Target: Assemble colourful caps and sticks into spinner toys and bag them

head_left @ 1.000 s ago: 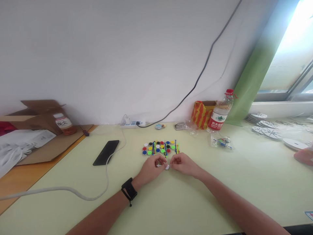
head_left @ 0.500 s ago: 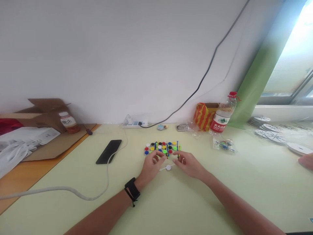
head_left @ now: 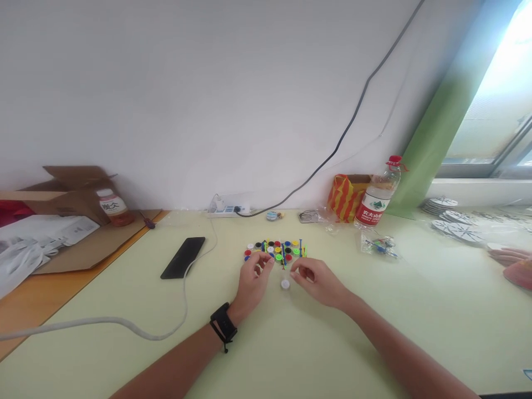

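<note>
My left hand (head_left: 253,280), with a black band on the wrist, is closed in a pinch beside the near edge of several coloured round pieces (head_left: 278,249). Across from it, my right hand (head_left: 318,281) also pinches thumb and finger together. Whatever is between the fingertips of either hand is too small to make out. A white round piece (head_left: 285,284) lies on the table between and just below the two hands. Thin blue, green and yellow sticks (head_left: 284,254) lie among the coloured pieces, and my left fingers hide part of the nearest row.
A black phone (head_left: 183,258) and a white cable lie to the left. Toward the right are a bagged set of small parts (head_left: 380,245), a large water bottle (head_left: 377,197) and stacked white discs (head_left: 440,205). Another person's hand (head_left: 511,257) rests at the right edge.
My hands have drawn slightly apart, the left one moving a little left. Thin white arms seen beside the white round piece no longer show. More of the other person's hand has come into view.
</note>
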{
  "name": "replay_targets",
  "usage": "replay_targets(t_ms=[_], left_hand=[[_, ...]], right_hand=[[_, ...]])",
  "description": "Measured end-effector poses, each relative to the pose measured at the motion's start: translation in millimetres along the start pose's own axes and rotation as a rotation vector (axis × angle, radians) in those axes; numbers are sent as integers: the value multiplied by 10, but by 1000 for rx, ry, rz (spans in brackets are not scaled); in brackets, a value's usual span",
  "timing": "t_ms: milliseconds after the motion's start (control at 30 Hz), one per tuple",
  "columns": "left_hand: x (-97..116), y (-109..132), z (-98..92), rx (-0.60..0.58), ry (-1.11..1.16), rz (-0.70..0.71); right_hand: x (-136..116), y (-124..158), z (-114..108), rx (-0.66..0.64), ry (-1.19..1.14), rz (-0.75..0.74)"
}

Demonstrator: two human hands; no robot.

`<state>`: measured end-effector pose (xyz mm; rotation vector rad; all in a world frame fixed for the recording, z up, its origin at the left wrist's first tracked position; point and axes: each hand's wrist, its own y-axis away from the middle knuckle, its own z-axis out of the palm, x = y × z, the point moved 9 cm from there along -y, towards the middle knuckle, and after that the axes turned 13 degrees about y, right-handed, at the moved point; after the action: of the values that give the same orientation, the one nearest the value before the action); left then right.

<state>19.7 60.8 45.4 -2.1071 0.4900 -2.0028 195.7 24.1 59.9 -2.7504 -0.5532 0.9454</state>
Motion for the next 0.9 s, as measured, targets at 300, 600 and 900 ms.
replay_targets(t_ms=[300,600,900], left_hand=[[-29,-1,40,-27,7,-4],[8,14,65,-48,-9,-9],[9,32,80,-70,-42,-48]], right_hand=[[-210,99,257,-86,275,-212],[-116,48,198,-19,184,-156],[986,-88,-661,249,460,216]])
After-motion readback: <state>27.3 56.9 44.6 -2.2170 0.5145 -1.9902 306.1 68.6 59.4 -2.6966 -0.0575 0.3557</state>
